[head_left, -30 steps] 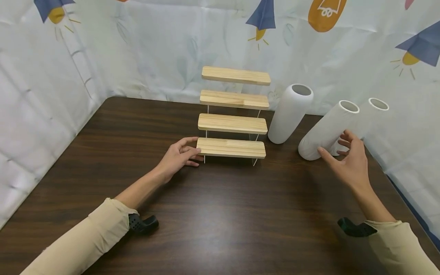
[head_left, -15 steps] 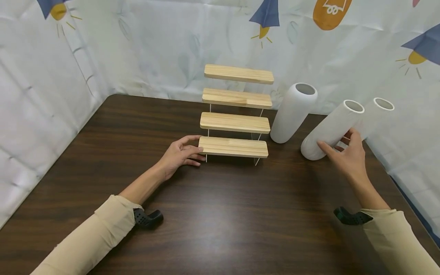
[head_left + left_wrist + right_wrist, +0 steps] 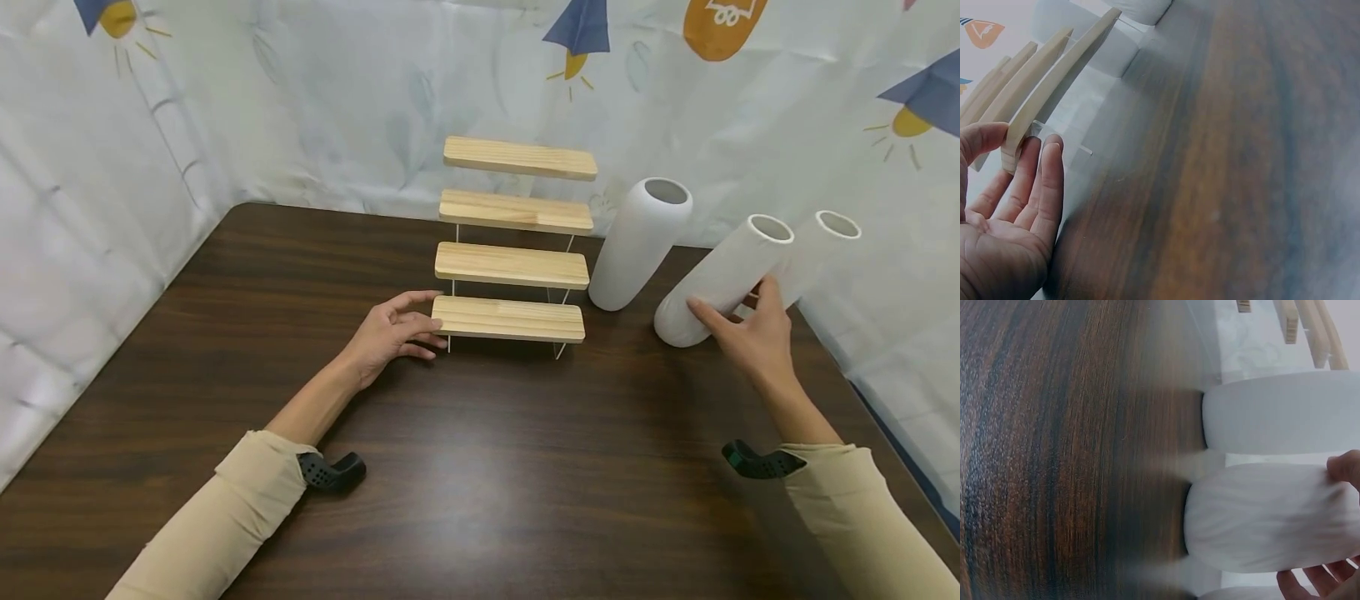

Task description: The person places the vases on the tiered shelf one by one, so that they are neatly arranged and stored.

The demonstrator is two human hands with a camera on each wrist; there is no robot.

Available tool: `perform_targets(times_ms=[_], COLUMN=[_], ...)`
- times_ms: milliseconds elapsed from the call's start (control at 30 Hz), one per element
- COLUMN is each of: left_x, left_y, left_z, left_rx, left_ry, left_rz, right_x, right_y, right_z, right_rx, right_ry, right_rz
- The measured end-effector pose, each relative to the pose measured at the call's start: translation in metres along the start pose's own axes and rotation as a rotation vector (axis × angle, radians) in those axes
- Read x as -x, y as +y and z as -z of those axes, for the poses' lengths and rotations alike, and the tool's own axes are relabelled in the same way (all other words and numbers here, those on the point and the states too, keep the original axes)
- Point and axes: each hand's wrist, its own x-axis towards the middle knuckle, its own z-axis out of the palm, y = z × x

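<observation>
A stepped display stand (image 3: 508, 319) with several pale wooden shelves on thin clear supports stands on the table. My left hand (image 3: 393, 335) pinches the left end of its lowest shelf; the left wrist view shows the thumb on top of the board (image 3: 1054, 81) and fingers beneath. On the right, my right hand (image 3: 759, 335) grips the middle one of three tall white vases, the ribbed vase (image 3: 716, 279), around its lower half. Its thumb presses the near side and the other fingers reach behind. In the right wrist view the base of this vase (image 3: 1254, 519) is at the tabletop.
A smooth white vase (image 3: 636, 250) stands between the stand and the held vase. Another white vase (image 3: 817, 250) is partly hidden behind the right hand. A printed white cloth (image 3: 337, 108) hangs behind and beside the dark wooden table (image 3: 480, 467).
My right hand's fingers have closed in around the middle vase, from a looser, spread pose beside it. The left hand keeps its pinch on the lowest shelf. The head view has shifted slightly.
</observation>
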Motion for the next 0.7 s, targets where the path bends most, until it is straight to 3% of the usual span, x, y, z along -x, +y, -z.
perform_targets(times_ms=[467,700], left_x=[0.0,0.0008], left_y=[0.0001,-0.0002], left_z=[-0.0005,-0.0005], left_rx=[0.011,0.009], left_ry=[-0.001,0.002], left_rz=[-0.011,-0.017], right_x=[-0.0001,0.0033], right_y=[0.0039,0.0056], right_z=[-0.0003,0.0016], right_rx=[0.015,0.083], right_ry=[0.026,0.042], right_rz=[-0.016,0.003])
